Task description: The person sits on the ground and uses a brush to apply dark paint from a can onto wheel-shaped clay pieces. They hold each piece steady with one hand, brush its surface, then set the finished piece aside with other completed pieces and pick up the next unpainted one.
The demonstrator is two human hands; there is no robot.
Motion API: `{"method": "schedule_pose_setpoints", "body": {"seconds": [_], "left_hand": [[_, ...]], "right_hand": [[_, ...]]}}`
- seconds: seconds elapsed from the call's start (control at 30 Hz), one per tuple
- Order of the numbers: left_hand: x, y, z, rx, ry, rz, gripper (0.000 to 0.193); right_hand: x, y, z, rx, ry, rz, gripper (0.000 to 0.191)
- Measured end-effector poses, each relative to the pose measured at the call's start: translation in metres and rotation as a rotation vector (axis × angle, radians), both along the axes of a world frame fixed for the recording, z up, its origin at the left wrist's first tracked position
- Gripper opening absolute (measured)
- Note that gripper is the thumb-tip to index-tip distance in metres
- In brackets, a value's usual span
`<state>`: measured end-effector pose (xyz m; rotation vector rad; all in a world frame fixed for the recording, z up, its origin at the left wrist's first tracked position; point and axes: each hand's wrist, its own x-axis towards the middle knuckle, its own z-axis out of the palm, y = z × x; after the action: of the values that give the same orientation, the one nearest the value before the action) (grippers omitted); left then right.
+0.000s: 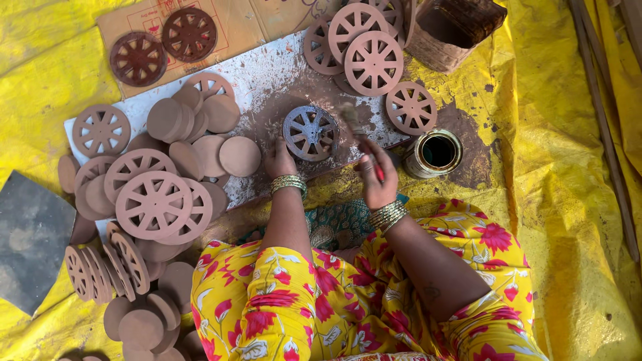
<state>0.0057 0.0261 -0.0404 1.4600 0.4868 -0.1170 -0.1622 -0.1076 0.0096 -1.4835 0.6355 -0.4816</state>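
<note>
Sheeting (562,200), yellow plastic, is covering the floor and is carrying everything, presumably to catch stains. White board (261,73), stained dark at its middle, is lying across the sheet in front of the seated person and is serving as the work surface.

Bare spoked wheels (154,204), pinkish clay colour, are piling up at the board's left edge beside plain discs (200,130); a second stack (371,60) is sitting at the board's far right corner. Two dark, finished-looking wheels (164,43) are lying apart on cardboard (234,20) at the far left, likely kept clear of the rest while drying.

Wheel in hand (310,132), half grey-dark, is lying flat on the board's near edge, centre. Left hand (279,160) is resting beside it, fingertips at its rim, not closed on it, seemingly steadying it. Right hand (376,175) is gripping a red-handled brush (358,137), fingers closed round the handle, bristles angling toward the wheel. Open tin (436,152) of dark liquid is standing just right of the brush hand, within easy dipping reach.
</note>
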Motion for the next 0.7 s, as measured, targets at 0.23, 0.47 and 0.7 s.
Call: {"method": "schedule_pose_setpoints", "body": {"seconds": [0.23, 0.47, 0.7], "left_hand": [[0.000, -0.004, 0.011, 0.092, -0.002, -0.010, 0.037], [-0.002, -0.008, 0.018, 0.094, -0.038, -0.029, 0.038], [-0.005, -0.005, 0.012, 0.059, -0.087, -0.075, 0.034]], "right_hand": [[-0.001, -0.004, -0.015, 0.063, -0.072, 0.094, 0.037], [-0.002, 0.003, 0.002, -0.539, 0.073, 0.311, 0.042], [-0.002, 0.012, 0.011, -0.546, 0.163, 0.482, 0.046]]}}
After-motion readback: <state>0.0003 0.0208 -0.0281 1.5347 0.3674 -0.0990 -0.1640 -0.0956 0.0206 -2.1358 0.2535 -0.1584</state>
